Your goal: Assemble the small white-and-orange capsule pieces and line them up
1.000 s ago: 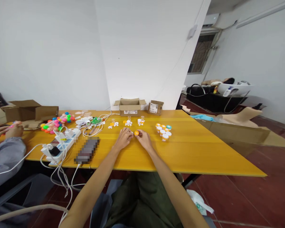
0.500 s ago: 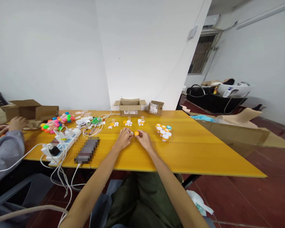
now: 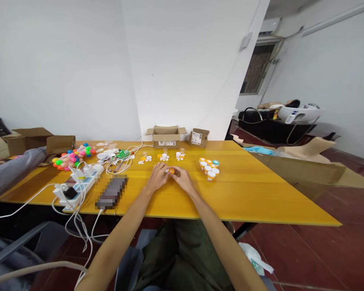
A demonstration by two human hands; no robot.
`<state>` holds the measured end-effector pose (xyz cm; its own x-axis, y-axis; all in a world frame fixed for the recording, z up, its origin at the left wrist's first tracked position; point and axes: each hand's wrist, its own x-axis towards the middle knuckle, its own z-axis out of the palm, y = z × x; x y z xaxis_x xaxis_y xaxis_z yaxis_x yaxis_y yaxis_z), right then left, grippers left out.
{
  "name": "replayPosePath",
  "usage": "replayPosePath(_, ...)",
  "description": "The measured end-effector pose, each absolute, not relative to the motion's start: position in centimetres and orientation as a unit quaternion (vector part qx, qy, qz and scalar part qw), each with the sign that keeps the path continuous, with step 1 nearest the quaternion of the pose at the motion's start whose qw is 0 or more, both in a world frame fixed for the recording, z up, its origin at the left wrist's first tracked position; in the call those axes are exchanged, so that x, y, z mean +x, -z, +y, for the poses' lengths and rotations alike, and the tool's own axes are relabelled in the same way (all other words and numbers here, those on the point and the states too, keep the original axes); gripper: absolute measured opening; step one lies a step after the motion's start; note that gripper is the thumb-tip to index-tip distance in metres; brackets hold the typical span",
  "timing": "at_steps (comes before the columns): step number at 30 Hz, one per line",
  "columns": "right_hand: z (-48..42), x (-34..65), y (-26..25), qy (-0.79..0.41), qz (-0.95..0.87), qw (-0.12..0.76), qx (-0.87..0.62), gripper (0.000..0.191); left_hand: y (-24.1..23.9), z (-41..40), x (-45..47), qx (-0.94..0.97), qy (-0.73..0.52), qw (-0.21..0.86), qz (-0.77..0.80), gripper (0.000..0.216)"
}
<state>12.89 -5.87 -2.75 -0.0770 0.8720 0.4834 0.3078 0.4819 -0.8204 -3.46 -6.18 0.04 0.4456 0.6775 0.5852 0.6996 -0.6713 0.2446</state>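
Above the front half of the table, my two hands meet at the fingertips. My right hand (image 3: 182, 178) is closed around a small round orange piece (image 3: 172, 171), which looks like a jar lid. My left hand (image 3: 157, 177) pinches a small white piece (image 3: 167, 170) pressed against the orange one; its exact kind is too small to tell. Just beyond the hands lie little piles of white and orange round parts (image 3: 164, 157), with small clear cups beside them. To the right of my hands stands a cluster of small jars (image 3: 211, 175) with white, orange and teal lids.
Two cardboard boxes (image 3: 166, 139) stand at the back edge. Left of me are a power strip (image 3: 87, 178) with white cables, a pixelated phone (image 3: 112, 192) and colourful ball toys (image 3: 68, 159). A co-worker's sleeve (image 3: 21, 167) reaches in from the left.
My right hand has moved slightly left, bringing the orange piece against the white piece at my left fingers. The co-worker's arm has shifted up and their hands are largely hidden.
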Motion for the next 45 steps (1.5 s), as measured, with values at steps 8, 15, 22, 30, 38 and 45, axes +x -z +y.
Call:
replayPosePath(8, -5.7, 12.7, 3.0, -0.295, -0.683, 0.531, -0.407, 0.025, 0.0, -6.1, -3.4, -0.851, 0.346, -0.006, -0.395, 0.019)
replayPosePath(15, -5.1, 13.0, 3.5, -0.35, -0.65, 0.54, -0.404, 0.03, -0.4, -6.4, -3.3, -0.851, 0.35, -0.016, -0.392, 0.024)
replayPosePath(22, -5.6, 12.9, 3.1, -0.364, -0.652, 0.527, -0.405, 0.025, -0.6, -6.5, -3.5, -0.836, 0.369, -0.038, -0.404, 0.027)
replayPosePath(30, -6.2, 13.0, 2.7, -0.348, -0.692, 0.46, -0.435, 0.028, -0.6, -5.6, -3.9, -0.738, 0.489, -0.052, -0.462, 0.022)
replayPosePath(38, -6.5, 13.1, 2.5, -0.296, -0.736, 0.433, -0.428, 0.026, -0.3, -5.0, -4.2, -0.705, 0.511, -0.052, -0.488, 0.016)
replayPosePath(45, -6.9, 12.9, 2.1, -0.27, -0.747, 0.427, -0.431, 0.025, 0.1, -4.7, -4.3, -0.696, 0.508, -0.069, -0.503, 0.015)
